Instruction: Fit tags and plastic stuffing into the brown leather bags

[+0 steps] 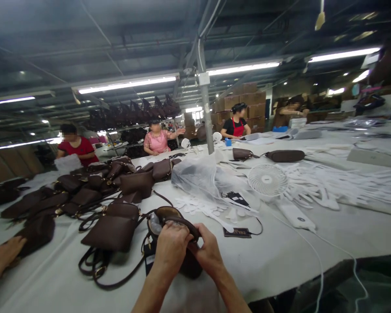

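A dark brown handbag stands with its mouth open at the front of the table, something pale and crumpled showing inside. My left hand is closed over the near edge of the opening, its fingertips bent into the bag. On the other side, my right hand pinches the bag's rim between thumb and fingers. A black tag lies against the bag's left side, with a strap looping away to the left. Close by on the left rests another brown bag.
Many brown bags are heaped on the left, where a co-worker's hand touches one. Clear plastic, a labelled black tag, a white fan with cables and white strips lie ahead and right. A post rises beyond.
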The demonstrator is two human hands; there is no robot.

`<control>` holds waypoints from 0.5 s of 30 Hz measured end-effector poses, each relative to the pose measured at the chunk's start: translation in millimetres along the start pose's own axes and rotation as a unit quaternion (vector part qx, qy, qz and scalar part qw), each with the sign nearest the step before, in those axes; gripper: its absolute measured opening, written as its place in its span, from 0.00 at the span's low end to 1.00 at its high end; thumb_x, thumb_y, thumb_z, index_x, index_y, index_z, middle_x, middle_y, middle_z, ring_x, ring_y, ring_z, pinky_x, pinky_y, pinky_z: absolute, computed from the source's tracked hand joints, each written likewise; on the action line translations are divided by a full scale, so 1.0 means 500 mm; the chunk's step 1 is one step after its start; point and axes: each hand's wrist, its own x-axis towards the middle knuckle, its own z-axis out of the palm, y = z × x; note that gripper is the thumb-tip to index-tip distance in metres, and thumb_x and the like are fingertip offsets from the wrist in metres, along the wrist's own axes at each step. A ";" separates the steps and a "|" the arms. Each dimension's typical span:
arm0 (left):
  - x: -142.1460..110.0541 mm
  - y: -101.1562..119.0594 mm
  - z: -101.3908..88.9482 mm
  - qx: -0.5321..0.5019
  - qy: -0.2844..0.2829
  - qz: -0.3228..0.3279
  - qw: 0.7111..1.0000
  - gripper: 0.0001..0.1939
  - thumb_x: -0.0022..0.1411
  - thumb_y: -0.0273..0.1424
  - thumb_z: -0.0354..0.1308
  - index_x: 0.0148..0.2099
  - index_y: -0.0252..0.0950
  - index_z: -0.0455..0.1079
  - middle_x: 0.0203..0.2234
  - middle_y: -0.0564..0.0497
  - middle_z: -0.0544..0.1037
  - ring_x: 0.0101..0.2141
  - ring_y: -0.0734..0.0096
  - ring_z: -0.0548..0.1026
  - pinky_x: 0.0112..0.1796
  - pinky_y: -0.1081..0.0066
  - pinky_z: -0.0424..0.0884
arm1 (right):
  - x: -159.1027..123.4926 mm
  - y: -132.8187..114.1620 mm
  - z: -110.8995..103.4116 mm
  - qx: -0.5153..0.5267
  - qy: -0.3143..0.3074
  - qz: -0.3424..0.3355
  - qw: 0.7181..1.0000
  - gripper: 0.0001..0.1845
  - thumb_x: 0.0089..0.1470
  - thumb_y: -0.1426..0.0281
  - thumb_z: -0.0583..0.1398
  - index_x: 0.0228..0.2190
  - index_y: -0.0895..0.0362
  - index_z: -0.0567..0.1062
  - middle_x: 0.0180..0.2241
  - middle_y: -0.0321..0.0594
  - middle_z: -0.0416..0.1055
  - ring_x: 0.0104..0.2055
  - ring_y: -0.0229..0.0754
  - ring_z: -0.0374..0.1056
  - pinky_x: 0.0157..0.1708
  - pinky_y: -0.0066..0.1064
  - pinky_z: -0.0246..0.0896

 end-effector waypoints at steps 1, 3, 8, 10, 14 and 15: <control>-0.006 -0.002 0.000 -0.017 0.018 -0.003 1.000 0.09 0.63 0.25 0.55 0.32 0.37 0.74 0.28 0.50 0.81 0.32 0.62 0.78 0.48 0.56 0.68 | -0.004 -0.001 -0.001 -0.004 -0.005 0.004 1.000 0.08 0.47 0.72 0.61 0.33 0.55 0.70 0.29 0.35 0.71 0.32 0.40 0.66 0.33 0.29 0.62; -0.020 -0.004 -0.003 -0.050 0.071 -0.022 0.996 0.10 0.65 0.25 0.52 0.32 0.37 0.73 0.29 0.50 0.80 0.33 0.64 0.77 0.45 0.61 0.70 | -0.012 -0.004 -0.003 -0.019 -0.016 0.012 1.000 0.08 0.47 0.72 0.61 0.33 0.55 0.71 0.29 0.35 0.71 0.32 0.40 0.66 0.33 0.29 0.62; -0.049 -0.006 -0.018 -0.076 0.181 -0.053 0.979 0.09 0.63 0.26 0.55 0.31 0.39 0.73 0.33 0.50 0.79 0.38 0.63 0.74 0.41 0.64 0.68 | -0.032 -0.018 -0.002 -0.058 -0.023 -0.002 0.998 0.05 0.48 0.73 0.60 0.31 0.55 0.70 0.27 0.34 0.70 0.30 0.40 0.65 0.32 0.29 0.62; -0.057 -0.011 -0.025 -0.072 0.202 -0.085 0.973 0.08 0.61 0.27 0.58 0.28 0.39 0.73 0.30 0.51 0.78 0.36 0.63 0.72 0.40 0.62 0.66 | -0.039 -0.027 -0.003 -0.078 -0.022 -0.010 0.997 0.04 0.48 0.72 0.59 0.31 0.55 0.70 0.27 0.34 0.69 0.30 0.40 0.65 0.31 0.29 0.62; -0.070 -0.020 -0.036 -0.092 0.218 -0.152 0.960 0.09 0.57 0.27 0.62 0.25 0.39 0.71 0.28 0.53 0.76 0.35 0.62 0.70 0.39 0.61 0.62 | -0.047 -0.045 -0.015 -0.101 -0.042 -0.016 0.994 0.04 0.49 0.70 0.60 0.30 0.55 0.70 0.26 0.34 0.70 0.29 0.40 0.65 0.30 0.29 0.62; -0.073 -0.021 -0.038 -0.101 0.218 -0.161 0.957 0.09 0.57 0.27 0.62 0.25 0.39 0.71 0.28 0.53 0.76 0.36 0.62 0.69 0.39 0.61 0.62 | -0.048 -0.048 -0.021 -0.104 -0.050 -0.015 0.993 0.04 0.48 0.70 0.60 0.30 0.55 0.70 0.26 0.34 0.70 0.29 0.40 0.65 0.30 0.29 0.62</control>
